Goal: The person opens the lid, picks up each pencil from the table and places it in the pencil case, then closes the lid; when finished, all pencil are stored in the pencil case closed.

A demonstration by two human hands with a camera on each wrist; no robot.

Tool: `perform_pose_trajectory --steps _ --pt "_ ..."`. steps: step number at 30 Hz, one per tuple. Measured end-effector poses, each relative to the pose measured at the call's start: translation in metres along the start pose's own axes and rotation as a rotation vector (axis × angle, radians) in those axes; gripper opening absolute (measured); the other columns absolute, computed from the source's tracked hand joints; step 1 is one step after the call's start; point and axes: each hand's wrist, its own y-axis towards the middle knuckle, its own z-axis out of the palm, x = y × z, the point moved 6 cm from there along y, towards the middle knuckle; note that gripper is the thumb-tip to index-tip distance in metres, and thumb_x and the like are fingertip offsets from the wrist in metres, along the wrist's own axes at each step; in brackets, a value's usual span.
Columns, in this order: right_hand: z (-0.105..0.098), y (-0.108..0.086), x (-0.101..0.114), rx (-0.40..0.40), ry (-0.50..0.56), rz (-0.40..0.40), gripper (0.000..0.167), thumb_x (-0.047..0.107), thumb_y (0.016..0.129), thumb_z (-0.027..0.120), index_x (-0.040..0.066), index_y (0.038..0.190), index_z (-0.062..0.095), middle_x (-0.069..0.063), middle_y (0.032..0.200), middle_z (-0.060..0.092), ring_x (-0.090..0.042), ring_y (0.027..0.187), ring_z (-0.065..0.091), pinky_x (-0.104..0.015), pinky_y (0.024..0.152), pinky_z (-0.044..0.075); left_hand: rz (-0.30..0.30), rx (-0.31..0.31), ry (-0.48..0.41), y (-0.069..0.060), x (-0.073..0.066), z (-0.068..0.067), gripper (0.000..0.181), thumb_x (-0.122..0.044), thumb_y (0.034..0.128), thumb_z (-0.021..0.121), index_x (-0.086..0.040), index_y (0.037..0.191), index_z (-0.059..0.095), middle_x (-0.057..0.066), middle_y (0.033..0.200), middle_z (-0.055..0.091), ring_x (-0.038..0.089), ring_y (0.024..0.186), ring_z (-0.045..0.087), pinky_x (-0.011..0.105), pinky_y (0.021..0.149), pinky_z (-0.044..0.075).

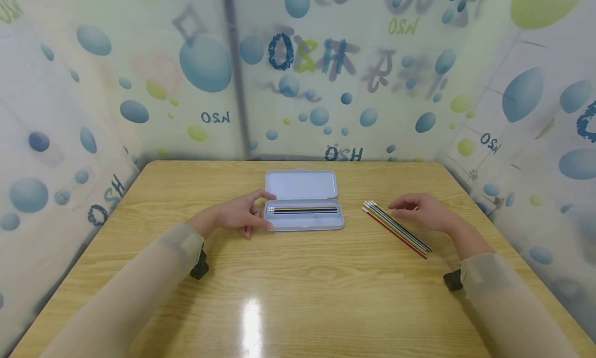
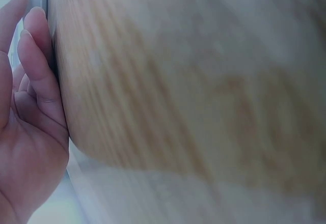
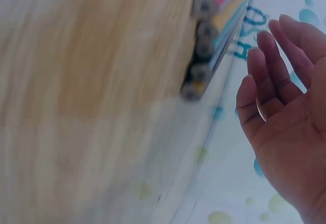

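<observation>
A pale pencil case [image 1: 293,222] lies with its lid folded back and several pencils [image 1: 304,209] in its rear compartment. My left hand [image 1: 237,213] [image 2: 31,96] holds the case's left end, thumb at the front corner and index finger by the hinge. To the right, a slanted bundle of pencils [image 1: 397,228] [image 3: 219,23] rests on the table, red, yellow and dark ones among them. Just beside its far part hovers my right hand [image 1: 426,211] [image 3: 290,107], fingers loosely bent; the right wrist view shows a gap between the hand and the pencils.
The wooden table [image 1: 298,280] reaches to a patterned curtain [image 1: 261,125] at the back, with similar sheets at both sides. Inside the case's front part, a small divider [image 1: 318,220] stands toward the right.
</observation>
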Motion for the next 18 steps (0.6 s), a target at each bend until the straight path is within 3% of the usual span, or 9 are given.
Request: perform_pose_trajectory --steps 6,14,18 --pt "-0.002 -0.005 -0.012 0.058 -0.009 0.041 0.029 0.031 0.108 0.072 0.014 0.132 0.078 -0.008 0.13 0.078 -0.025 0.12 0.069 -0.038 0.099 0.056 0.003 0.005 0.002 -0.001 -0.001 0.001 0.09 -0.035 0.0995 0.085 -0.023 0.169 0.028 0.004 0.076 0.063 0.016 0.055 0.066 0.028 0.056 0.057" --pt "0.002 -0.008 -0.025 0.139 -0.024 0.079 0.039 0.038 0.107 0.073 0.017 0.14 0.075 -0.009 0.142 0.075 -0.037 0.137 0.065 -0.057 0.113 0.053 0.0 0.0 0.001 -0.001 -0.001 0.002 0.089 -0.036 0.0988 0.086 -0.026 0.168 0.03 0.004 0.077 0.063 0.017 0.055 0.066 0.028 0.056 0.057" --pt "0.002 -0.006 -0.025 0.148 -0.029 0.086 0.04 0.038 0.107 0.072 0.017 0.141 0.074 -0.01 0.146 0.072 -0.035 0.136 0.064 -0.053 0.111 0.053 0.001 -0.002 0.007 -0.001 -0.001 0.001 0.09 -0.036 0.0988 0.085 -0.025 0.168 0.029 0.005 0.077 0.064 0.018 0.055 0.067 0.029 0.056 0.057"
